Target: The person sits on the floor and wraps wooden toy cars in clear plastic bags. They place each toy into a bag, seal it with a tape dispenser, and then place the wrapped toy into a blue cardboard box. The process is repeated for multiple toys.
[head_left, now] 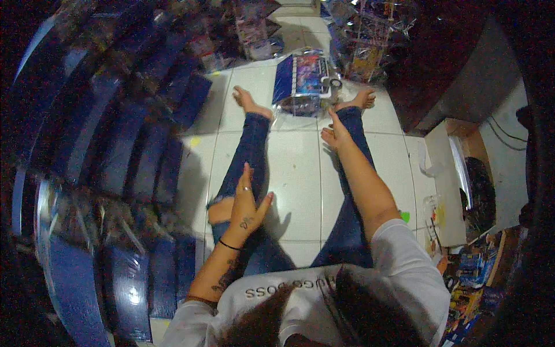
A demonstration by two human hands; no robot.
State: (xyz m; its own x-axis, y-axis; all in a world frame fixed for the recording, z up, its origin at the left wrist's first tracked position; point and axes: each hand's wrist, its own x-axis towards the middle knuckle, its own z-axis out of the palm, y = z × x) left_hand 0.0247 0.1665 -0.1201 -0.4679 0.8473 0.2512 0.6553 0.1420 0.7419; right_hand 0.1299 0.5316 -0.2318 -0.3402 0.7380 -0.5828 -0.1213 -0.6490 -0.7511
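Between my feet on the white tiled floor lies a flat pack in clear plastic, dark blue with a colourful printed picture. A small dark ring shows at its right edge; I cannot make out what it belongs to. My right hand reaches out over my right shin, just short of the pack's near right corner, its fingers apart and nothing in them. Closer to me, my left hand hovers by my left knee, fingers spread, holding nothing. It wears a ring and a black band at the wrist.
Rows of dark blue plastic-wrapped packs fill the left side. More wrapped packs stand at the far end. On the right are a dark brown cabinet, an open box with dark contents, and a pile of colourful items.
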